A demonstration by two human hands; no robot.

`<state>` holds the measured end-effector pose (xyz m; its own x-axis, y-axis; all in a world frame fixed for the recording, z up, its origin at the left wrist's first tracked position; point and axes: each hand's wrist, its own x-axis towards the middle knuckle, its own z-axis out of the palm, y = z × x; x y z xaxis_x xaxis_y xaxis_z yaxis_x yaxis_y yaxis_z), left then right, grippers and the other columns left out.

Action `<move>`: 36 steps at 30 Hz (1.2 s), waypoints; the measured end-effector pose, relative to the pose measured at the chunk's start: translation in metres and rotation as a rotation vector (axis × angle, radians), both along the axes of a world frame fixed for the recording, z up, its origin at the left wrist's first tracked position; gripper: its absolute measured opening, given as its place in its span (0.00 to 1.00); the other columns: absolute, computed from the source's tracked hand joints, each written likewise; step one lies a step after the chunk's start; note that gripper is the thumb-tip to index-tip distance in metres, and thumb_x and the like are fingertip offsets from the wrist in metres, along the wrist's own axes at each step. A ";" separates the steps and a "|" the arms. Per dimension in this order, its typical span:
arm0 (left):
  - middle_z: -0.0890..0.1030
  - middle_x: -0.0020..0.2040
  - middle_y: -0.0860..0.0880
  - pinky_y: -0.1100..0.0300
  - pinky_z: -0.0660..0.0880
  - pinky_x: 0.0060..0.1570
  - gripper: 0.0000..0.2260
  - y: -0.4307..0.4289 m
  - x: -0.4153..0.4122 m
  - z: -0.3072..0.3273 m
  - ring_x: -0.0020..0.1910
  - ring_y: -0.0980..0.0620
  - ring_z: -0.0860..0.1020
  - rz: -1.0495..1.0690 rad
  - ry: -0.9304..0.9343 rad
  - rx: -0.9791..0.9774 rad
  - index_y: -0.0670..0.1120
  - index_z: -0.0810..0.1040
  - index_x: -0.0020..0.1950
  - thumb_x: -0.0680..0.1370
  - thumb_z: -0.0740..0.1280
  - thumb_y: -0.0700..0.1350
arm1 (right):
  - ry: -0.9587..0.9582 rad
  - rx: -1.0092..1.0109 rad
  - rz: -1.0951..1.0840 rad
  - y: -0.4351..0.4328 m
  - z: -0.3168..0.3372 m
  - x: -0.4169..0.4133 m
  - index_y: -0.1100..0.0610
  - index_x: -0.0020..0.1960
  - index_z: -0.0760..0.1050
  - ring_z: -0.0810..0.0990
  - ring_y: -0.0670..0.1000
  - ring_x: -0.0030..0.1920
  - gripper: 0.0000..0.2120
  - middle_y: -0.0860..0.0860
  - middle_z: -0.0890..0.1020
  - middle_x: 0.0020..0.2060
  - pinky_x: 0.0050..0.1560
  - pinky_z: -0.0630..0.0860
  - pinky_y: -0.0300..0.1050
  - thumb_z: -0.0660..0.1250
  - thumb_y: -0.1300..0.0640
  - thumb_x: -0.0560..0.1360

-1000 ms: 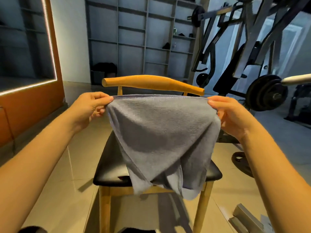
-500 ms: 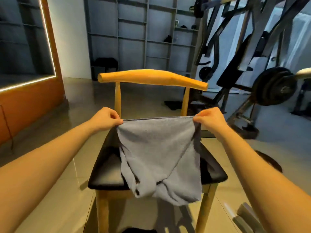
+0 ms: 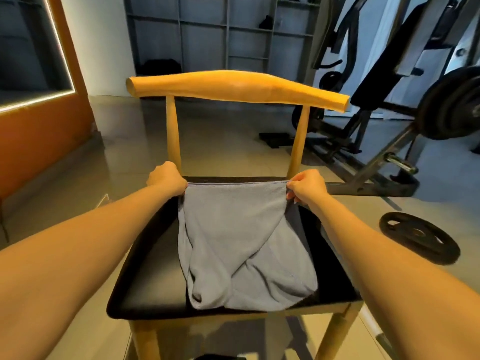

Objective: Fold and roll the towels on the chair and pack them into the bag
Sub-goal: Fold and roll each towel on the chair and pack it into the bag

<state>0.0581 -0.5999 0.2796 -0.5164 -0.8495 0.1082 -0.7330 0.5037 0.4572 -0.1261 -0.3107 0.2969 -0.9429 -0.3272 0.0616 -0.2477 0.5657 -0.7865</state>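
Observation:
A grey towel (image 3: 241, 237) lies spread over the black seat of a wooden chair (image 3: 145, 289), its near part bunched in folds by the seat's front edge. My left hand (image 3: 166, 181) pinches the towel's far left corner at the back of the seat. My right hand (image 3: 306, 187) pinches the far right corner, so the far edge runs taut between them. No bag is in view.
The chair's curved wooden backrest (image 3: 233, 87) rises just beyond my hands. A black weight plate (image 3: 418, 236) lies on the tiled floor to the right, with a barbell rack (image 3: 384, 141) behind it. Grey shelves (image 3: 223, 35) line the back wall.
Both hands have lowered the towel from in front of the backrest down onto the seat, and moved closer together. The towel now rests on the seat instead of hanging.

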 end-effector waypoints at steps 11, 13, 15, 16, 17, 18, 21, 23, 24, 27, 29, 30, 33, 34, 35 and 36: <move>0.82 0.49 0.54 0.56 0.79 0.48 0.11 0.100 0.027 0.029 0.47 0.53 0.80 -0.656 -0.121 -0.049 0.52 0.81 0.55 0.77 0.72 0.56 | 0.073 0.068 0.270 0.039 0.000 0.044 0.61 0.50 0.78 0.81 0.53 0.33 0.05 0.57 0.83 0.39 0.29 0.76 0.44 0.71 0.60 0.78; 0.83 0.53 0.52 0.54 0.78 0.54 0.15 0.118 0.032 0.028 0.52 0.52 0.80 -0.751 -0.309 -0.050 0.49 0.83 0.58 0.78 0.70 0.57 | 0.069 0.155 0.360 0.057 0.004 0.066 0.62 0.41 0.81 0.75 0.50 0.28 0.11 0.55 0.80 0.30 0.31 0.73 0.44 0.72 0.56 0.77; 0.83 0.55 0.48 0.51 0.77 0.56 0.17 0.126 0.035 0.021 0.53 0.48 0.79 -0.776 -0.437 -0.084 0.46 0.82 0.60 0.80 0.67 0.58 | 0.013 0.292 0.472 0.073 0.009 0.091 0.61 0.37 0.83 0.74 0.49 0.29 0.15 0.54 0.79 0.28 0.34 0.73 0.45 0.73 0.50 0.76; 0.83 0.55 0.47 0.50 0.77 0.57 0.18 0.128 0.036 0.019 0.53 0.46 0.79 -0.780 -0.476 -0.083 0.45 0.82 0.61 0.81 0.66 0.58 | -0.007 0.359 0.515 0.079 0.009 0.102 0.61 0.38 0.84 0.75 0.49 0.31 0.17 0.54 0.80 0.29 0.36 0.74 0.46 0.73 0.47 0.75; 0.83 0.57 0.46 0.50 0.77 0.57 0.19 0.129 0.037 0.016 0.54 0.45 0.79 -0.783 -0.499 -0.070 0.45 0.81 0.62 0.81 0.65 0.57 | -0.021 0.406 0.539 0.083 0.008 0.110 0.61 0.39 0.85 0.76 0.48 0.32 0.18 0.53 0.82 0.30 0.38 0.75 0.47 0.74 0.46 0.75; 0.83 0.58 0.46 0.49 0.77 0.58 0.19 0.130 0.038 0.016 0.55 0.45 0.79 -0.786 -0.509 -0.059 0.45 0.81 0.63 0.81 0.65 0.57 | -0.034 0.434 0.548 0.087 0.006 0.118 0.61 0.39 0.85 0.77 0.48 0.33 0.19 0.52 0.83 0.30 0.39 0.76 0.47 0.74 0.45 0.74; 0.83 0.55 0.46 0.51 0.77 0.55 0.17 0.132 0.040 0.013 0.53 0.44 0.79 -0.792 -0.515 -0.053 0.45 0.82 0.60 0.82 0.64 0.56 | -0.058 0.447 0.550 0.094 -0.003 0.136 0.64 0.41 0.84 0.79 0.49 0.34 0.18 0.57 0.85 0.35 0.40 0.77 0.46 0.74 0.47 0.75; 0.83 0.50 0.45 0.51 0.76 0.52 0.16 0.131 0.042 0.009 0.50 0.44 0.79 -0.793 -0.498 -0.056 0.44 0.82 0.54 0.82 0.63 0.56 | -0.061 0.395 0.541 0.102 -0.003 0.144 0.65 0.41 0.83 0.79 0.47 0.33 0.15 0.58 0.84 0.35 0.38 0.76 0.41 0.74 0.52 0.76; 0.83 0.48 0.45 0.50 0.76 0.51 0.16 0.131 0.043 0.008 0.48 0.44 0.79 -0.793 -0.487 -0.056 0.44 0.82 0.52 0.82 0.63 0.56 | -0.072 0.344 0.528 0.109 -0.001 0.147 0.64 0.41 0.83 0.78 0.45 0.32 0.14 0.56 0.84 0.33 0.37 0.75 0.37 0.74 0.53 0.76; 0.83 0.47 0.46 0.51 0.75 0.52 0.16 0.130 0.047 0.008 0.47 0.45 0.78 -0.798 -0.468 -0.042 0.45 0.82 0.52 0.82 0.63 0.56 | -0.160 0.176 0.446 0.134 0.004 0.148 0.58 0.39 0.83 0.76 0.42 0.31 0.11 0.50 0.81 0.31 0.32 0.72 0.34 0.73 0.52 0.77; 0.83 0.48 0.46 0.50 0.76 0.54 0.17 0.130 0.048 0.008 0.48 0.46 0.79 -0.795 -0.466 -0.028 0.45 0.82 0.53 0.82 0.63 0.56 | -0.236 0.121 0.398 0.152 0.001 0.149 0.56 0.39 0.83 0.75 0.47 0.33 0.11 0.51 0.79 0.32 0.32 0.70 0.37 0.73 0.51 0.77; 0.84 0.49 0.46 0.49 0.77 0.55 0.17 0.130 0.049 0.008 0.49 0.46 0.80 -0.791 -0.457 -0.025 0.45 0.82 0.54 0.82 0.63 0.57 | -0.265 0.113 0.388 0.160 -0.001 0.150 0.56 0.39 0.82 0.73 0.46 0.32 0.11 0.50 0.78 0.30 0.31 0.69 0.37 0.73 0.52 0.77; 0.83 0.48 0.49 0.49 0.76 0.55 0.16 0.131 0.050 0.004 0.49 0.47 0.79 -0.783 -0.457 -0.041 0.47 0.82 0.51 0.82 0.62 0.57 | -0.335 0.157 0.380 0.180 -0.007 0.152 0.57 0.37 0.82 0.69 0.44 0.25 0.11 0.48 0.74 0.25 0.27 0.65 0.36 0.74 0.55 0.76; 0.81 0.45 0.50 0.51 0.75 0.53 0.14 0.133 0.051 0.004 0.47 0.47 0.77 -0.784 -0.448 -0.040 0.48 0.80 0.47 0.83 0.62 0.56 | -0.364 0.175 0.380 0.186 -0.007 0.153 0.58 0.36 0.83 0.68 0.45 0.25 0.10 0.49 0.73 0.25 0.27 0.64 0.37 0.75 0.56 0.75; 0.79 0.43 0.52 0.53 0.72 0.51 0.13 0.135 0.052 0.003 0.46 0.47 0.76 -0.776 -0.438 -0.031 0.50 0.77 0.43 0.83 0.61 0.54 | -0.401 0.184 0.380 0.191 -0.007 0.153 0.59 0.37 0.84 0.67 0.46 0.26 0.09 0.51 0.73 0.26 0.27 0.64 0.38 0.76 0.56 0.74; 0.77 0.42 0.52 0.54 0.70 0.50 0.13 0.137 0.052 0.003 0.46 0.47 0.74 -0.771 -0.430 -0.026 0.51 0.74 0.41 0.83 0.61 0.54 | -0.444 0.186 0.380 0.193 -0.006 0.154 0.60 0.38 0.85 0.67 0.47 0.27 0.09 0.52 0.72 0.27 0.28 0.64 0.38 0.76 0.56 0.73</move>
